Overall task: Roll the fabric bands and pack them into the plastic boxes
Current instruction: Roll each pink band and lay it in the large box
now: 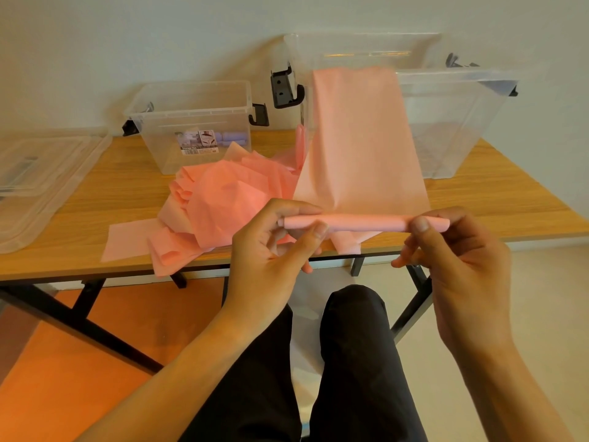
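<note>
1 half-rolled band [363, 148] pinched w/ fingers [318, 231], L hand [271, 250] + R hand [455, 253]; 3 boxes [191, 90] [360, 46] [455, 129].

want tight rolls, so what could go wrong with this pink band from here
1. The left hand and right hand pinch the roll only near its ends, in the air, so the middle may slacken or go crooked.
2. Its loose length runs right beside the pile and might drag bands along; some already overhang the table edge.

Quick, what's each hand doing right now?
Left hand: fingers pinch the left end of the pink band.
Right hand: fingers pinch the band's right end.
</note>
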Demonstrator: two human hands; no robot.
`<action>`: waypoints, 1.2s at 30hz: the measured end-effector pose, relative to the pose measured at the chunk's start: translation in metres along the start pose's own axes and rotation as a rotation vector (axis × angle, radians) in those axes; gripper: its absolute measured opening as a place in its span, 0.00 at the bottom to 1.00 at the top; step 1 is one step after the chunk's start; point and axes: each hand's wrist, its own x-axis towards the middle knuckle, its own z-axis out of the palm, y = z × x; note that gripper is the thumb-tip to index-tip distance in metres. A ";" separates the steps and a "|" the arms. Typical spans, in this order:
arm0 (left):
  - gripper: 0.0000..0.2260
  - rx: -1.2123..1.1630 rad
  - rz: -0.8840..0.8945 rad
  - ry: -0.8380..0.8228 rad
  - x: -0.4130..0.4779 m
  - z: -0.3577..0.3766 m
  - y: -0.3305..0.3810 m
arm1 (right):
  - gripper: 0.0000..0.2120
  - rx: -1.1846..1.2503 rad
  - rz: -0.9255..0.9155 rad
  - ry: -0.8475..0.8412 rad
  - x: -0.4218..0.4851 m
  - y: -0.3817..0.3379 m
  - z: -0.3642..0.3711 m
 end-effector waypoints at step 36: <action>0.05 0.018 -0.002 0.001 0.008 -0.003 -0.001 | 0.12 0.061 -0.067 -0.124 0.010 -0.005 -0.007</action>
